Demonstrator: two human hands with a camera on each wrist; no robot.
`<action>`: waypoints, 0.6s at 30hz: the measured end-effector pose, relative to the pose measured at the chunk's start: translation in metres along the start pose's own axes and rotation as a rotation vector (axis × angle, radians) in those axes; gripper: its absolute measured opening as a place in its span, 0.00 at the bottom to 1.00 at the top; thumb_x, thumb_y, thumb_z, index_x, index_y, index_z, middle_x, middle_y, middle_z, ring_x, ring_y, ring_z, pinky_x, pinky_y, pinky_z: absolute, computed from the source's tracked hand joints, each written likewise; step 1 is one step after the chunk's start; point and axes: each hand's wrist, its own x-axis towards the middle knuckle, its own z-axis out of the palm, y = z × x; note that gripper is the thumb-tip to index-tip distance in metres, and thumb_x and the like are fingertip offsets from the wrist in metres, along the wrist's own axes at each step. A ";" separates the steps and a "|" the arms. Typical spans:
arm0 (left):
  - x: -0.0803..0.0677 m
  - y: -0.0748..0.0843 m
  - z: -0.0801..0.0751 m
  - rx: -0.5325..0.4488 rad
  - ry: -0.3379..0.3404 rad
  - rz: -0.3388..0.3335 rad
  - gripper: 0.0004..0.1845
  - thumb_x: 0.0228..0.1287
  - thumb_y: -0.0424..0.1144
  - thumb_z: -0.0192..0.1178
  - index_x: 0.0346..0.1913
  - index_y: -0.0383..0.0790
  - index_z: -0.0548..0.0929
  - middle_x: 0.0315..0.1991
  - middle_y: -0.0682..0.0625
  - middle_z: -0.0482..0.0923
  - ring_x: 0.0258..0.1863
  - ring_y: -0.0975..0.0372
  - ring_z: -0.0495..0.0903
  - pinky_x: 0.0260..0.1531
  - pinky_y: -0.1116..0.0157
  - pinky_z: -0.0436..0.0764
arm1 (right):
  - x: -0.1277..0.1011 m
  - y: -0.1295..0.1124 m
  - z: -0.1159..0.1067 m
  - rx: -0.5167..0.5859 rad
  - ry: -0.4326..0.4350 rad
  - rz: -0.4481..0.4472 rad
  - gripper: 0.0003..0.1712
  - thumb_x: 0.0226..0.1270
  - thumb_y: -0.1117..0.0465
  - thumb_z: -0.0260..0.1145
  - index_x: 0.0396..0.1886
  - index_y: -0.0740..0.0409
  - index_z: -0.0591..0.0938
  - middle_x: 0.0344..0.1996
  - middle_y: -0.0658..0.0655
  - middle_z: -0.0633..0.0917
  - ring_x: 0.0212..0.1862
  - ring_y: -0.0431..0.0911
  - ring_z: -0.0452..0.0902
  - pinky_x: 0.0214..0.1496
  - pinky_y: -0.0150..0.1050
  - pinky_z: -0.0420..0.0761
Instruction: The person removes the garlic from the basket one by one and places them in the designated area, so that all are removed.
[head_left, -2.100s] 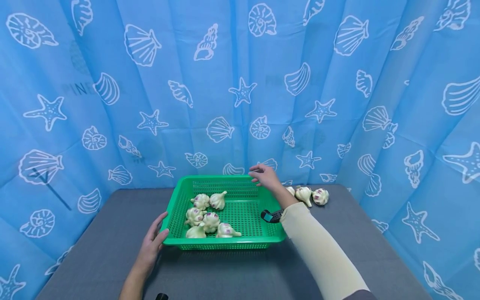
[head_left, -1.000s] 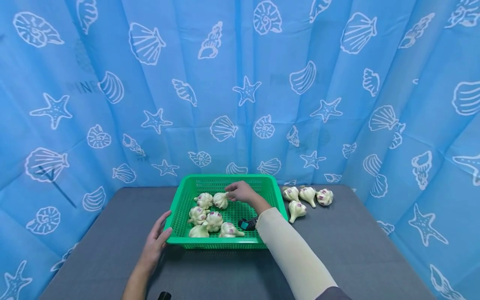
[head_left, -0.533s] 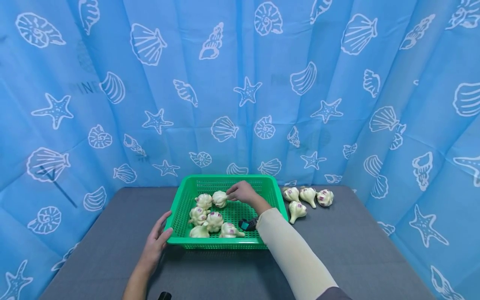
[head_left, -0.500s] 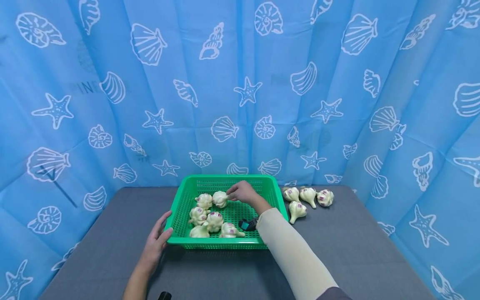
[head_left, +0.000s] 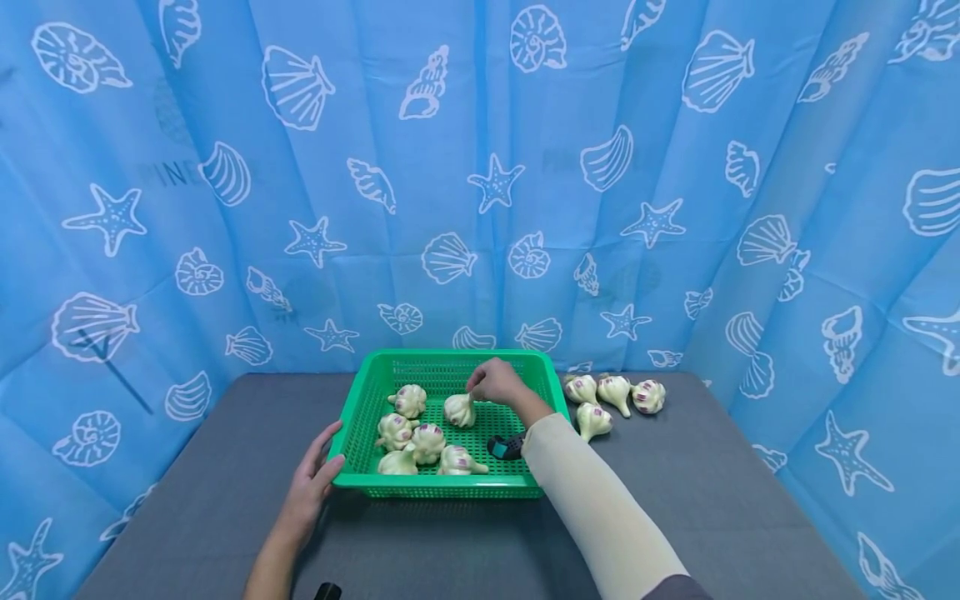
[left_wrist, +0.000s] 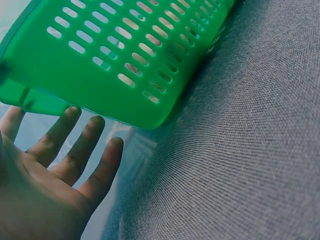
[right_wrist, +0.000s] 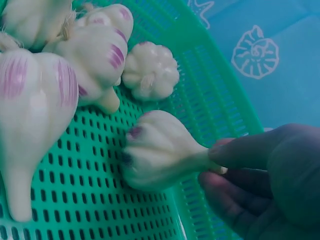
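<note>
In the head view a green slotted plastic basket [head_left: 450, 481] stands on the table with several garlic bulbs inside. My right hand [head_left: 501, 383] is over it, pinching one garlic bulb [head_left: 460, 410] by its stem. The right wrist view shows the thumb and fingertips around that stem, with the bulb's round end [right_wrist: 155, 150] pointing away from the hand. Other bulbs, such as a purple-streaked one [right_wrist: 35, 105], lie beside it. My left hand [head_left: 303, 483] is at the basket's left rim; in the left wrist view its fingers [left_wrist: 75, 155] extend with tips touching the rim.
Several more garlic bulbs [head_left: 595, 421] lie on the grey tabletop [head_left: 720, 492], right of the basket. A blue shell-print curtain [head_left: 480, 208] hangs behind the table. A black band [head_left: 506, 447] is on the right wrist, and a black object [head_left: 327, 591] shows at the bottom edge.
My right hand came down from the basket's far rim, took a garlic bulb by the stem, and has shifted it right, away from the bulb beside it. The left hand stays put.
</note>
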 end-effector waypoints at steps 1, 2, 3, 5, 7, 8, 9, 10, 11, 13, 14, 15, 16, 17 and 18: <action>0.000 0.000 0.000 -0.001 0.002 -0.002 0.30 0.77 0.43 0.47 0.76 0.47 0.53 0.71 0.33 0.55 0.52 0.73 0.72 0.44 0.64 0.76 | 0.000 0.001 0.000 -0.007 -0.020 -0.005 0.04 0.63 0.71 0.67 0.36 0.63 0.87 0.29 0.53 0.84 0.33 0.46 0.79 0.38 0.43 0.80; 0.000 0.000 -0.001 0.000 0.004 -0.005 0.30 0.77 0.44 0.48 0.76 0.47 0.53 0.71 0.33 0.56 0.52 0.72 0.72 0.44 0.64 0.76 | 0.001 0.002 0.000 -0.016 -0.041 -0.009 0.04 0.63 0.70 0.67 0.36 0.62 0.87 0.29 0.53 0.84 0.33 0.47 0.79 0.37 0.43 0.80; 0.000 0.000 -0.001 0.001 0.005 -0.007 0.30 0.77 0.44 0.48 0.76 0.47 0.53 0.71 0.33 0.56 0.52 0.72 0.72 0.45 0.64 0.76 | 0.001 0.003 0.000 -0.019 -0.063 -0.015 0.05 0.63 0.71 0.66 0.35 0.62 0.87 0.29 0.53 0.84 0.33 0.47 0.79 0.37 0.44 0.80; 0.000 0.000 0.000 0.007 0.007 -0.005 0.30 0.77 0.44 0.47 0.76 0.47 0.53 0.71 0.33 0.55 0.53 0.71 0.71 0.45 0.64 0.75 | 0.002 0.003 0.001 -0.029 -0.096 -0.021 0.06 0.62 0.72 0.66 0.36 0.61 0.87 0.31 0.54 0.85 0.34 0.48 0.79 0.37 0.44 0.80; -0.001 0.001 0.001 0.006 0.007 -0.002 0.30 0.78 0.43 0.47 0.76 0.46 0.53 0.71 0.33 0.56 0.54 0.70 0.71 0.45 0.64 0.75 | 0.002 0.002 0.002 -0.030 -0.127 -0.026 0.09 0.60 0.73 0.66 0.38 0.62 0.87 0.35 0.55 0.85 0.34 0.49 0.79 0.36 0.44 0.79; -0.001 0.001 0.001 0.005 0.006 0.001 0.30 0.78 0.43 0.47 0.76 0.46 0.53 0.71 0.33 0.56 0.54 0.70 0.70 0.45 0.65 0.75 | 0.002 0.001 0.003 -0.032 -0.141 -0.025 0.09 0.59 0.73 0.66 0.39 0.61 0.87 0.37 0.56 0.85 0.35 0.49 0.78 0.36 0.44 0.79; -0.001 0.002 0.001 0.005 0.004 0.005 0.30 0.78 0.42 0.47 0.76 0.46 0.53 0.71 0.33 0.55 0.54 0.70 0.70 0.45 0.65 0.75 | 0.003 0.000 0.003 -0.026 -0.156 -0.021 0.10 0.59 0.73 0.66 0.40 0.61 0.87 0.40 0.56 0.85 0.36 0.49 0.78 0.36 0.44 0.79; -0.001 0.002 0.002 0.005 0.002 0.008 0.30 0.78 0.42 0.47 0.76 0.45 0.53 0.71 0.33 0.55 0.54 0.71 0.70 0.45 0.66 0.75 | 0.003 -0.001 0.003 -0.027 -0.169 -0.016 0.11 0.60 0.73 0.67 0.41 0.61 0.86 0.43 0.57 0.85 0.37 0.49 0.78 0.36 0.44 0.78; -0.001 0.003 0.002 0.002 0.001 0.009 0.29 0.78 0.42 0.47 0.76 0.45 0.53 0.71 0.33 0.55 0.54 0.71 0.70 0.45 0.66 0.75 | 0.003 -0.002 0.004 -0.030 -0.186 -0.012 0.11 0.61 0.72 0.67 0.42 0.60 0.86 0.46 0.58 0.84 0.37 0.49 0.78 0.36 0.44 0.78; -0.001 0.004 0.002 0.001 -0.001 0.010 0.29 0.78 0.42 0.47 0.76 0.45 0.53 0.72 0.32 0.55 0.53 0.73 0.70 0.44 0.67 0.75 | 0.003 -0.004 0.004 -0.044 -0.217 -0.009 0.12 0.62 0.70 0.68 0.45 0.59 0.85 0.51 0.59 0.81 0.36 0.46 0.76 0.33 0.42 0.76; -0.001 0.004 0.002 0.001 0.000 0.010 0.29 0.78 0.42 0.47 0.76 0.45 0.53 0.72 0.33 0.54 0.53 0.74 0.70 0.44 0.67 0.75 | 0.004 -0.004 0.004 -0.051 -0.235 -0.006 0.13 0.63 0.69 0.68 0.47 0.58 0.84 0.53 0.59 0.79 0.35 0.45 0.74 0.32 0.41 0.75; -0.001 0.005 0.002 0.002 0.000 0.009 0.29 0.78 0.42 0.47 0.77 0.45 0.53 0.72 0.33 0.54 0.53 0.75 0.70 0.44 0.67 0.75 | 0.004 -0.005 0.004 -0.059 -0.253 -0.005 0.14 0.63 0.68 0.68 0.49 0.58 0.84 0.54 0.60 0.78 0.32 0.45 0.73 0.31 0.41 0.74; -0.001 0.005 0.002 0.002 0.000 0.008 0.29 0.78 0.42 0.47 0.77 0.45 0.53 0.72 0.33 0.54 0.53 0.75 0.70 0.45 0.67 0.75 | 0.005 -0.006 0.005 -0.068 -0.265 -0.008 0.15 0.63 0.68 0.68 0.50 0.57 0.83 0.54 0.60 0.78 0.30 0.43 0.70 0.29 0.39 0.73; 0.000 0.005 0.002 0.002 0.000 0.008 0.29 0.78 0.42 0.47 0.77 0.45 0.53 0.72 0.33 0.54 0.53 0.75 0.70 0.45 0.67 0.75 | 0.005 -0.007 0.005 -0.078 -0.279 -0.011 0.15 0.64 0.67 0.68 0.51 0.57 0.82 0.54 0.60 0.77 0.28 0.43 0.67 0.28 0.38 0.72; 0.000 0.005 0.002 0.002 0.001 0.006 0.29 0.78 0.42 0.47 0.77 0.46 0.53 0.72 0.33 0.54 0.53 0.75 0.70 0.45 0.66 0.75 | 0.005 -0.007 0.005 -0.082 -0.289 -0.014 0.16 0.64 0.67 0.69 0.51 0.57 0.81 0.54 0.60 0.76 0.26 0.43 0.65 0.27 0.38 0.70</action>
